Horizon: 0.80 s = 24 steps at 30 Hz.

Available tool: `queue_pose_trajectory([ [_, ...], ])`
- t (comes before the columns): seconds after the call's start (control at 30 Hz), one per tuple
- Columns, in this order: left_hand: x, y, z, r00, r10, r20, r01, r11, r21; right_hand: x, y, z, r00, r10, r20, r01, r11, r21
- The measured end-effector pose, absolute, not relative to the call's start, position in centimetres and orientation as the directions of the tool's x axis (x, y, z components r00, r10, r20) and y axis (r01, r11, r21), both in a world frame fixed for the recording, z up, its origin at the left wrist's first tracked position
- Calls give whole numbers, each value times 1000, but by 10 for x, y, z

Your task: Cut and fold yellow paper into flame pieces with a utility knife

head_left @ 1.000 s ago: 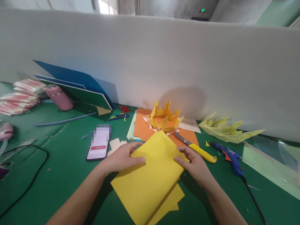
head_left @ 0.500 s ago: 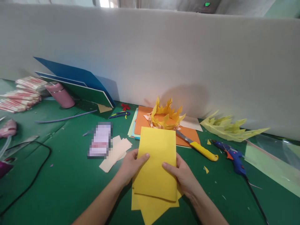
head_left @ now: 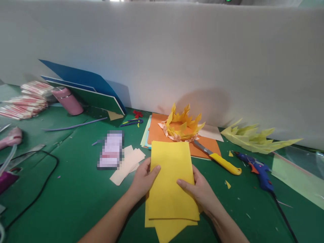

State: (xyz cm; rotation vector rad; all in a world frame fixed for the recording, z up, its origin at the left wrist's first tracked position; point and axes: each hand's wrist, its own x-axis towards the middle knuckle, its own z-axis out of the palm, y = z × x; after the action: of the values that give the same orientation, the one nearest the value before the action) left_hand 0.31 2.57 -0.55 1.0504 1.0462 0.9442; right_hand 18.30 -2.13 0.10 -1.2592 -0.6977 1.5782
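Observation:
Between my hands is a folded sheet of yellow paper [head_left: 172, 192], held by its two long sides. My left hand [head_left: 145, 177] grips the left edge, thumb on top and fingers underneath. On the right edge my right hand [head_left: 199, 189] does the same, its thumb lying flat on the paper. More yellow paper [head_left: 168, 231] sticks out beneath the near edge, one piece ending in a point. Just beyond stands a ring of folded orange-yellow paper points [head_left: 183, 125] with pale pink pieces round its base, resting on orange paper [head_left: 158, 128].
Right of the paper lie a yellow utility knife [head_left: 225, 163], a blue glue gun [head_left: 263, 173] and a pale yellow folded-paper piece [head_left: 258, 140]. Leftward are pale pink strips [head_left: 126, 167], a blurred phone [head_left: 111, 148], a pink bottle [head_left: 68, 101], leaning boards [head_left: 86, 99] and a black cable [head_left: 44, 187].
The folded yellow paper has swung slightly, its near end shifting right over the sheets below. Both hands keep their hold. The whole view has shifted a little.

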Motion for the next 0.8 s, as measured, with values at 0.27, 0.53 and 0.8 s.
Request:
queue_pose_trajectory([
  [0.27,3,25,-8,260,947,-191,-126,230,965,181,-22,2,21,924,-382,-289,-360,-887],
  [0.53,3,24,-5,267,945,-189,-122,228,966,183,-22,1,40,927,-374,-266,-351,-898],
  [0.8,4,24,-7,262,945,-193,-133,234,963,182,-22,-2,45,927,-372,-257,-349,-901],
])
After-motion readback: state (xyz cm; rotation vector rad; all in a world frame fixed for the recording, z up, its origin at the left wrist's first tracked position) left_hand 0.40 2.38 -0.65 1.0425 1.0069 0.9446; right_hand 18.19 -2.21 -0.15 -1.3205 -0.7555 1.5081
